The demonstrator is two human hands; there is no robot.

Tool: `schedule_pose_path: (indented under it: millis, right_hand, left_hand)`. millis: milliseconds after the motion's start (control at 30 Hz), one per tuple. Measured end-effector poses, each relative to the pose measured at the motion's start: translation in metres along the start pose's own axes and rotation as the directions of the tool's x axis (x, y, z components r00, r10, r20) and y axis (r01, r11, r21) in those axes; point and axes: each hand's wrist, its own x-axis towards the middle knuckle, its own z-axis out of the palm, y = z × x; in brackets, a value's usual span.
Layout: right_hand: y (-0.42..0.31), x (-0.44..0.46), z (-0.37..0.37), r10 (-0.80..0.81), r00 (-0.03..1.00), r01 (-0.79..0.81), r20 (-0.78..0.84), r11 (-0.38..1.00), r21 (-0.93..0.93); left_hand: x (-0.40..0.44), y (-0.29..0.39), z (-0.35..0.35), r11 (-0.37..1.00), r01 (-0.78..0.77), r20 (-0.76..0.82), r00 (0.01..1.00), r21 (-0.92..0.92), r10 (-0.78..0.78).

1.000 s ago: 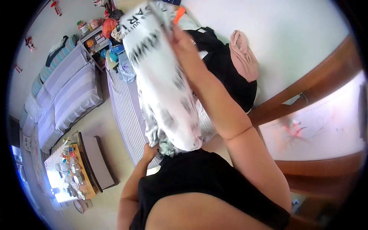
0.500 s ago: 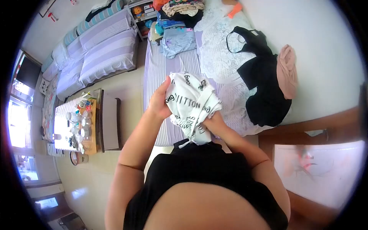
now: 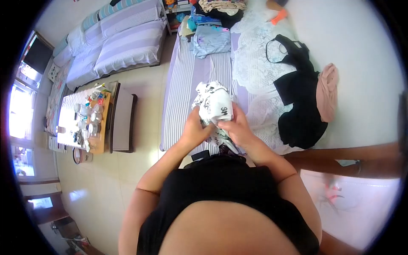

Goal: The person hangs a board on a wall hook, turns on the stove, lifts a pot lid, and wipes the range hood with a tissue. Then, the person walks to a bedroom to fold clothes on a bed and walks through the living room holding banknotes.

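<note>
A bunched white garment with black lettering [image 3: 217, 105] is held up in front of my body, over the near edge of the bed. My left hand [image 3: 196, 131] grips its left lower side, thumb toward the middle. On the other side, my right hand [image 3: 239, 128] pinches the cloth with the thumb across the front. Part of the garment hangs below both hands toward my black top [image 3: 216, 182]. Its folds hide what kind of garment it is.
Folded clothes [image 3: 211, 40] are piled at the bed's far end. Black clothing [image 3: 304, 112] and a pink-beige cloth [image 3: 327, 93] lie on the white lace cover [image 3: 257, 63] at right. Leftward stand a low table [image 3: 121, 123] with jars and a purple-striped sofa [image 3: 127, 46].
The garment has gone from spread out to more tightly bunched. My hands have come closer together, the left moving down and right. The view has shifted slightly.
</note>
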Motion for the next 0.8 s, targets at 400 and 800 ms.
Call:
schedule_pose_path:
  millis: [400,800]
  right_hand:
    - [-0.034,0.012,-0.04,0.192,0.976,-0.214,0.105,0.94,0.265]
    - [-0.079,0.03,-0.028,0.123,0.988,-0.126,0.095,0.992,0.027]
  left_hand:
    - [0.023,-0.027,-0.083,0.071,0.473,0.435,0.851,-0.878,-0.296]
    - [0.037,0.006,-0.105,0.795,0.427,0.43,0.872,-0.431,-0.235]
